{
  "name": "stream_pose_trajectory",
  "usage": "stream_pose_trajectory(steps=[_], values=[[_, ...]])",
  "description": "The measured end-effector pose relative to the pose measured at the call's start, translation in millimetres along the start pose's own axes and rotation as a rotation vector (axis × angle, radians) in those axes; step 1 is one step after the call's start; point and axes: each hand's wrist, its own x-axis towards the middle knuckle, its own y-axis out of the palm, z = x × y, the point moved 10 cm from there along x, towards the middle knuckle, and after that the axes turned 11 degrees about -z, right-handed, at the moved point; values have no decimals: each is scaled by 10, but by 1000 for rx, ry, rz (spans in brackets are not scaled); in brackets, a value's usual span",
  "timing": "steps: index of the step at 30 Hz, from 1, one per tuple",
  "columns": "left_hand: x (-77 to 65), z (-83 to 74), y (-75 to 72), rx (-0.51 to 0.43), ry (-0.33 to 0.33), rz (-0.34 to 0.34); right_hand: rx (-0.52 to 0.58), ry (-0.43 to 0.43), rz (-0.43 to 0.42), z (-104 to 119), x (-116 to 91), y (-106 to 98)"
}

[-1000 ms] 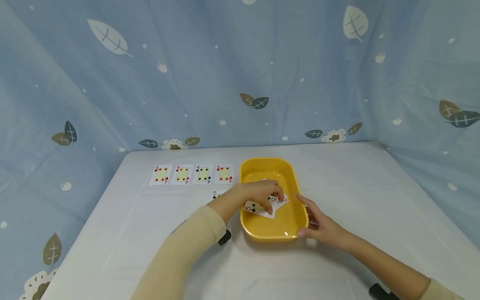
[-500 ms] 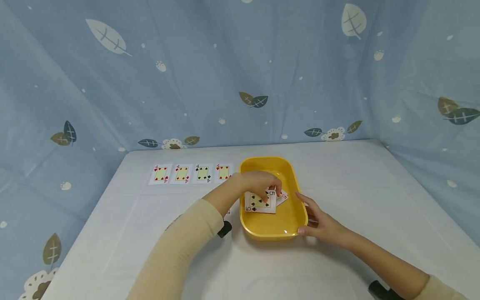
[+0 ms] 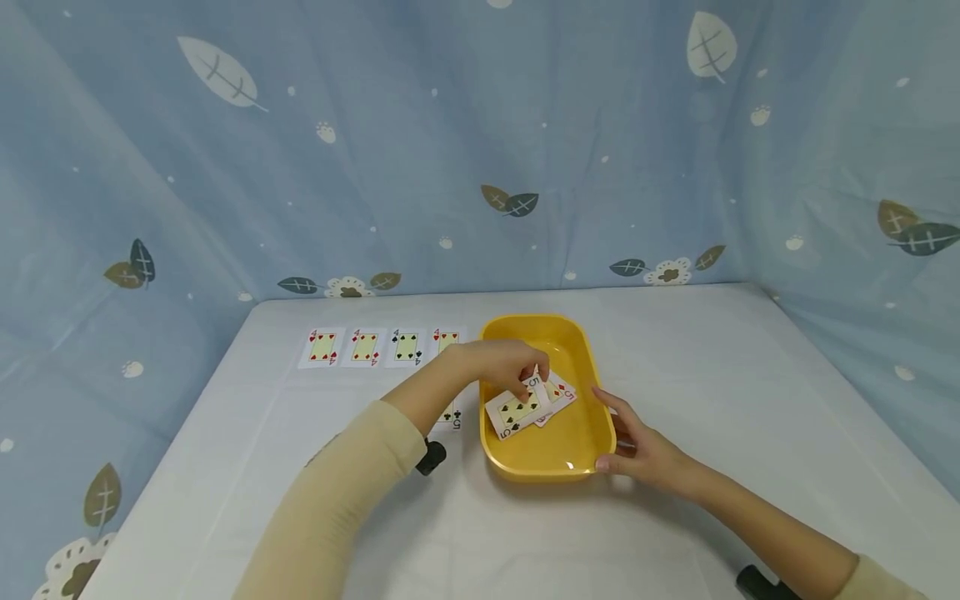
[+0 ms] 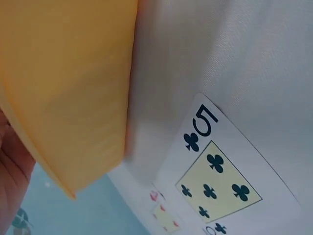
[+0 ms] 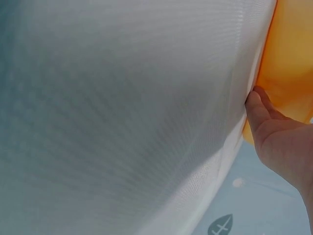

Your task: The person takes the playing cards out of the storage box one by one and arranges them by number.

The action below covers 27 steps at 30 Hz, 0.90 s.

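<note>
White at the border, pale yellow in the middle panel, with black marks and a black 5 at two opposite corners: the spade card [image 3: 514, 412]. Slants inside the yellow tray [image 3: 543, 454], partly over a diamond card [image 3: 564, 397] with red marks. Is pinched near its upper right end, between thumb and fingers of the left hand [image 3: 498, 362]. At the right rim of the tray, the bent fingers of the right hand [image 3: 637, 442], holding from outside, with the thumb close to the near corner. Smooth wall and rounded corners all around.

Just left of the tray, flat on the desk [image 3: 697, 375], a club card [image 4: 220, 181], partly hidden by the left arm in the head view. Farther back, a row of fours [image 3: 365, 348], reaching close to the tray. To the right, a wide stretch of white cloth up to the desk edge; behind, only a narrow strip before the blue curtain [image 3: 600, 150].
</note>
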Motion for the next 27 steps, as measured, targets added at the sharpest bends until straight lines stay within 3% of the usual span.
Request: stream_pose_trajectory(steps=[4,9,12,19,23,27], values=[[-42,30,-128,-110,28,-113,1,10,5,-14,4,3],[-137,61,-364,-267,89,-353,-14,34,-3,-53,5,-3],[-221,95,-472,-390,94,-468,-18,37,-9,-62,3,-8],[-358,301,-498,-653,-38,-584,-17,33,-10,-58,-4,-3],[-437,370,-524,-725,-74,-637,-18,41,-11,-52,-4,-9],[-530,378,-566,-732,-77,-661,-28,60,-13,-68,-3,-12]])
